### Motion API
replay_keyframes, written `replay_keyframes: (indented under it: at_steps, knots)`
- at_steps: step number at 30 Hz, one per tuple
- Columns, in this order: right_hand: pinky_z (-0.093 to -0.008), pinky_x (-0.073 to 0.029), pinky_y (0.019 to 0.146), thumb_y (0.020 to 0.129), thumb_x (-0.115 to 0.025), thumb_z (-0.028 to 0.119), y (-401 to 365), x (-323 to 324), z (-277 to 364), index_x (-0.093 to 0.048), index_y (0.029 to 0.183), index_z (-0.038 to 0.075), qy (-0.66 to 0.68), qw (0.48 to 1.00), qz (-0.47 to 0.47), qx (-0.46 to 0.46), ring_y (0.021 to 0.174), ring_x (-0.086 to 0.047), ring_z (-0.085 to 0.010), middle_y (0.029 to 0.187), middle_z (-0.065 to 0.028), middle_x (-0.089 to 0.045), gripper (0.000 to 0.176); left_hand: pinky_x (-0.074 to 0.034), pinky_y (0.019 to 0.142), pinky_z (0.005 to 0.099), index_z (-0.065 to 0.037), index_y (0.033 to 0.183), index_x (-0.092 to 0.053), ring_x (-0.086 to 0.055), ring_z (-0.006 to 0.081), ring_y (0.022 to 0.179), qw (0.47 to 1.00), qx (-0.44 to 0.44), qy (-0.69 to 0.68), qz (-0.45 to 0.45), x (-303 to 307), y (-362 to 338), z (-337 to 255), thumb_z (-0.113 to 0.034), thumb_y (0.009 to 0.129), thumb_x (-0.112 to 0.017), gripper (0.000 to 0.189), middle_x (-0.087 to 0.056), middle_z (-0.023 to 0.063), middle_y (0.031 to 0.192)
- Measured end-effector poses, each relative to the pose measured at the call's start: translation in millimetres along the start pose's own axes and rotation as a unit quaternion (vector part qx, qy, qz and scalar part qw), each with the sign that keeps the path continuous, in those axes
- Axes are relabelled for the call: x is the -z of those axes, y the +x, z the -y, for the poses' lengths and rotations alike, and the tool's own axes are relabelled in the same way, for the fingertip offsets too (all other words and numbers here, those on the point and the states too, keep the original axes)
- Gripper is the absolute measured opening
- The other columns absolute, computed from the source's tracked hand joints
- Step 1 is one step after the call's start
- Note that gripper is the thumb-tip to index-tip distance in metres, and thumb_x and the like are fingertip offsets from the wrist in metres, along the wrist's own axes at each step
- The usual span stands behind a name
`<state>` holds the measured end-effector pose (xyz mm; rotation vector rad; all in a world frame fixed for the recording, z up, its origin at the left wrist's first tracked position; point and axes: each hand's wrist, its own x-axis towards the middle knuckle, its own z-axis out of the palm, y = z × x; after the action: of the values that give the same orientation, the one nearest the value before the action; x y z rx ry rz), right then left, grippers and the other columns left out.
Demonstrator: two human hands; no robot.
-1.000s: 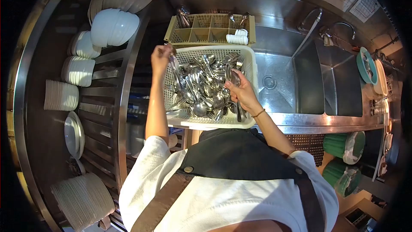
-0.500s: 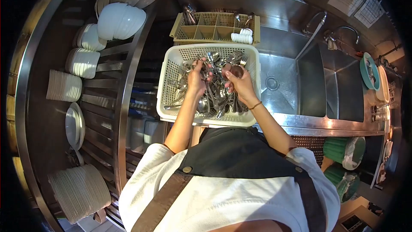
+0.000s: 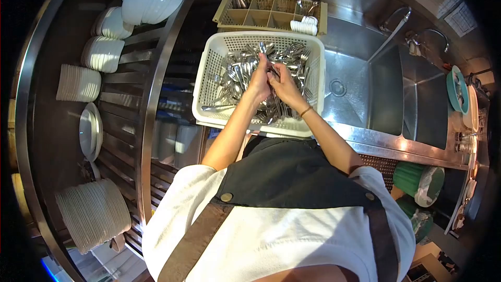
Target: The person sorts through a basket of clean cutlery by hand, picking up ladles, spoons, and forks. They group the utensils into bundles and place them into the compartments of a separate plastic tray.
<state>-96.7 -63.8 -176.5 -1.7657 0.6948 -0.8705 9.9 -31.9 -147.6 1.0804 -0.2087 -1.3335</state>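
A white perforated plastic basket in front of me holds a jumbled heap of metal cutlery, forks and spoons among it. Above the heap, my left hand is closed around some spoons, with a shiny bowl end sticking out past the thumb. My right hand meets it from the right, its fingers curled against the same cutlery at the left palm. The fingers partly hide what is gripped, so the number of pieces cannot be told.
Behind the basket stands a beige divided cutlery rack with some spoons and white soup spoons. A steel sink with taps lies to the right. On the left, a slatted shelf carries stacked bowls and plates.
My hands, apart before, have come together over the basket's middle, the left moving right and the right moving slightly left. The view has shifted a little.
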Motion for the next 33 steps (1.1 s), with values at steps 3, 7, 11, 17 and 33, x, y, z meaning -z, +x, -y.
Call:
replay_keyframes:
  at_steps: [3,7,11,17,33]
  knots:
    - [-0.0253,-0.045,0.074,0.087,-0.064,0.011,-11.9,10.5,19.8,-0.037,0.129,0.002,0.146,0.970,0.079,-0.179,0.082,-0.053,-0.0134,0.101,-0.0079,-0.053,0.052,-0.042,0.087,0.0356,-0.003,0.126,-0.048,-0.054,0.0244,0.099,0.985,0.036,0.151,0.076,2.5,-17.0,-25.5,-0.069,0.090,-0.031,0.078,-0.053,0.0142,0.115]
    - [-0.0227,-0.041,0.064,0.083,-0.064,0.003,-19.5,13.2,25.4,-0.059,0.115,0.005,0.175,0.975,0.080,-0.110,0.073,-0.048,-0.0054,0.084,0.0002,-0.056,0.033,-0.044,0.086,0.0371,-0.002,0.125,-0.050,-0.058,0.0278,0.105,0.928,-0.016,0.358,0.097,39.8,-31.0,-59.4,-0.070,0.084,-0.044,0.080,-0.058,0.0153,0.118]
    - [-0.0201,-0.035,0.055,0.083,-0.065,0.003,-16.0,45.4,53.4,-0.066,0.102,0.007,0.269,0.940,0.071,-0.198,0.059,-0.041,-0.0025,0.072,0.0058,-0.054,0.019,-0.050,0.077,0.0463,0.001,0.116,-0.051,-0.066,0.0379,0.084,0.549,0.012,0.833,-0.061,89.4,-61.5,-32.6,-0.057,0.081,-0.060,0.068,-0.067,0.0221,0.093]
    - [-0.0204,-0.038,0.052,0.085,-0.066,0.008,-43.9,34.2,27.8,-0.063,0.099,0.008,0.219,0.952,0.107,-0.185,0.058,-0.045,-0.0022,0.068,0.0061,-0.051,0.014,-0.048,0.074,0.0511,-0.002,0.107,-0.048,-0.063,0.0424,0.087,0.658,-0.108,0.731,-0.144,103.8,-80.5,-1.7,-0.014,0.071,-0.075,0.046,-0.065,0.0243,0.091]
    - [-0.0206,-0.028,0.041,0.089,-0.065,0.016,-18.7,60.1,49.4,-0.057,0.081,0.007,0.277,0.936,0.037,-0.215,0.046,-0.033,-0.0026,0.058,0.0056,-0.042,0.015,-0.047,0.057,0.0282,-0.002,0.088,-0.063,-0.061,0.0174,0.062,0.636,-0.468,0.580,-0.201,39.7,-104.0,-148.4,-0.006,0.086,-0.064,0.004,-0.063,0.0110,0.074]
